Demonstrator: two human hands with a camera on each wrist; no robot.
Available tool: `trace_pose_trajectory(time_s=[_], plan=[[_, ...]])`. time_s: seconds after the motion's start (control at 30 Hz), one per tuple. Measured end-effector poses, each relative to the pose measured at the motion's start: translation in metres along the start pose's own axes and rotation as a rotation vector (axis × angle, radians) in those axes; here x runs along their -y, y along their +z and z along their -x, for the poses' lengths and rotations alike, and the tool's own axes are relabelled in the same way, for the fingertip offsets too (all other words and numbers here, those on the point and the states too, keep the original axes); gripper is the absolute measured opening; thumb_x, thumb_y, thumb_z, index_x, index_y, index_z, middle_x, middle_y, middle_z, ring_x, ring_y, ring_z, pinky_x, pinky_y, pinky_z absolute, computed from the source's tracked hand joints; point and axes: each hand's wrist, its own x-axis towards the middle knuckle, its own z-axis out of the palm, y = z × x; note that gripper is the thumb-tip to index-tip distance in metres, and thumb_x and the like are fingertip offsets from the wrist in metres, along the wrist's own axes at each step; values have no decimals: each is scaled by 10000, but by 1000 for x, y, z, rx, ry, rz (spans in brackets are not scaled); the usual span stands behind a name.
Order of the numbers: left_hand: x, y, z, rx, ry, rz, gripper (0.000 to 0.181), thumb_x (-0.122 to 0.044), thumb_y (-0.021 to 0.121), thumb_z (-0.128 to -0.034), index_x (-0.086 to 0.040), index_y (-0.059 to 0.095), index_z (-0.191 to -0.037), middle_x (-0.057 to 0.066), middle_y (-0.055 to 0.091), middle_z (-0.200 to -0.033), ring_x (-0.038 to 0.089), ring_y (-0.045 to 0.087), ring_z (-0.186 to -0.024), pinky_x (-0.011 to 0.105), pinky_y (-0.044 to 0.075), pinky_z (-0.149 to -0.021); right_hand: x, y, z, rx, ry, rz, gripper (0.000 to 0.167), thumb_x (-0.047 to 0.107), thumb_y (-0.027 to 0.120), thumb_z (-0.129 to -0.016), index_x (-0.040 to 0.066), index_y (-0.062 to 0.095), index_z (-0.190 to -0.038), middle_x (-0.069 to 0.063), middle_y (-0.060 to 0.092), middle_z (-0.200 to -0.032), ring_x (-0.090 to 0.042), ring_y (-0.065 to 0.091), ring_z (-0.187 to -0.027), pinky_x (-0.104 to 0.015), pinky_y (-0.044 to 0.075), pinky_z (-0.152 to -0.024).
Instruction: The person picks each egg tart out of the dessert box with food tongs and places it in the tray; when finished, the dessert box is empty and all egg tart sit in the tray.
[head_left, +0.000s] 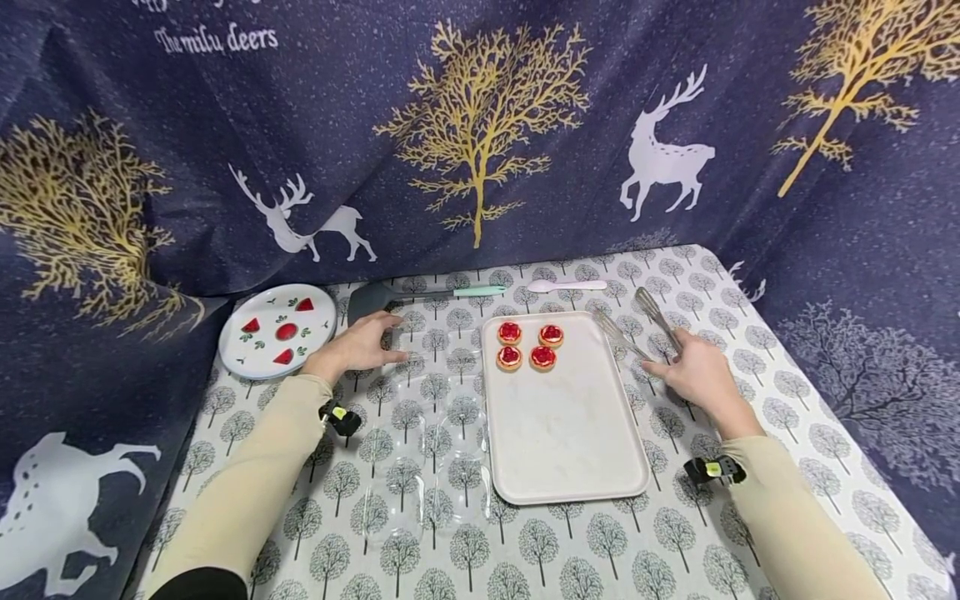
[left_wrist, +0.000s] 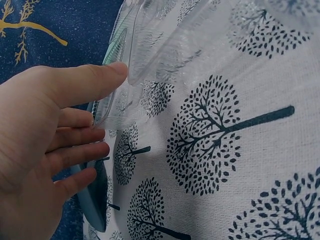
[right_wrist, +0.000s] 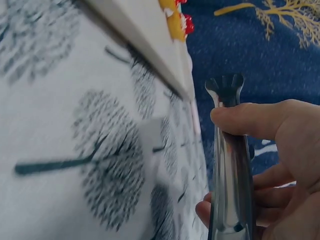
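My right hand [head_left: 701, 375] grips metal tongs [head_left: 656, 315] just right of the tray; their two arms stand apart. In the right wrist view, the thumb lies on one arm of the tongs [right_wrist: 232, 170] and the fingers are behind. My left hand [head_left: 363, 343] is at the far left corner of a clear plastic container [head_left: 431, 467], thumb and fingers apart. In the left wrist view, the thumb overlaps the container's edge [left_wrist: 131, 65]; whether it touches cannot be told. Several small red-topped tarts [head_left: 543, 357] sit at the far left of the white tray [head_left: 570, 433].
A round plate [head_left: 240, 342] with watermelon pattern lies at the far left. Behind the left hand is a dark spatula [head_left: 367, 300] with a mint handle. A pink spoon [head_left: 566, 286] lies beyond the tray. A dark blue curtain [head_left: 330, 108] hangs along the table's back edge.
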Motion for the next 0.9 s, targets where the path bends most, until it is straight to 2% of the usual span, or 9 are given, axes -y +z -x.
trace_pose_trajectory(time_s=[0.1, 0.17, 0.33, 0.47, 0.6, 0.9], plan=[[1, 0, -1, 1, -1, 3, 791, -428, 743, -832, -43, 430, -1449, 220, 373, -1508, 419, 343, -1388, 574, 304, -1146, -8, 0, 4, 6, 49, -1, 760, 540, 749, -782, -60, 524, -1191, -185, 629, -813, -331, 602, -715, -527, 538, -647], [2, 0, -1, 2, -3, 9, 790, -429, 743, -832, -45, 432, -1448, 212, 380, -1505, 410, 348, -1388, 564, 311, -1147, -12, 0, 6, 13, 81, -6, 779, 559, 749, -771, -70, 524, -1171, -191, 594, -833, -338, 577, -737, -515, 526, -629], [3, 0, -2, 0, 1, 24, 795, -426, 745, -831, -38, 427, -1448, 199, 401, -1492, 402, 369, -1376, 557, 324, -1142, -23, 1, 13, 16, 125, 32, 929, 566, 745, -767, -142, 451, -1292, -343, 539, -983, -495, 541, -894, -636, 499, -730], [3, -1, 0, -3, 5, 24, 793, -421, 747, -829, -32, 431, -1444, 196, 414, -1482, 400, 385, -1365, 553, 331, -1138, -28, 3, 15, 25, 138, 66, 934, 572, 736, -769, -155, 451, -1281, -426, 528, -1052, -578, 540, -944, -665, 498, -749], [2, -1, 1, 0, 1, 28, 786, -421, 742, -833, -38, 432, -1445, 198, 405, -1490, 399, 372, -1375, 555, 329, -1139, -30, 4, 16, 56, 143, 84, 1025, 610, 711, -773, -177, 387, -1344, -481, 480, -1144, -631, 495, -1021, -694, 475, -813], [-1, -2, 2, 2, -8, 4, 801, -442, 733, -834, -38, 422, -1451, 209, 386, -1506, 412, 350, -1387, 578, 295, -1149, -31, 7, 15, 55, 108, 99, 1010, 597, 715, -775, -231, 406, -1264, -459, 522, -1006, -591, 560, -859, -655, 508, -696]])
